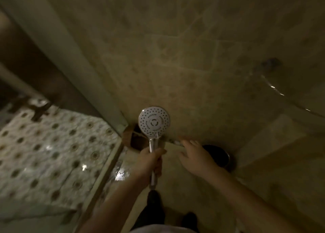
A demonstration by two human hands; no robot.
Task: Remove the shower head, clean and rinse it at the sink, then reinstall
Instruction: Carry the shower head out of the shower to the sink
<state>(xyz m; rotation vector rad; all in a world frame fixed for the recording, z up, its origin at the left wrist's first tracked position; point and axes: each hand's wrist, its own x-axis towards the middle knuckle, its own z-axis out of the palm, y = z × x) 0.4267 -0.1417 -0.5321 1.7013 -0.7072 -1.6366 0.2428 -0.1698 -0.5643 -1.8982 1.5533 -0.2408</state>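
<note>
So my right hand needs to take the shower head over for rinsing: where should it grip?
Grip the shower head by its chrome handle, on the short bare stretch between the round spray face and the left hand. Bring the right hand in from the right, fingers wrapping the upright handle. The face is probably too wide and flat to hold securely.

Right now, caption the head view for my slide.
Left hand grips the handheld shower head by its handle; open right hand hovers beside it.
</note>
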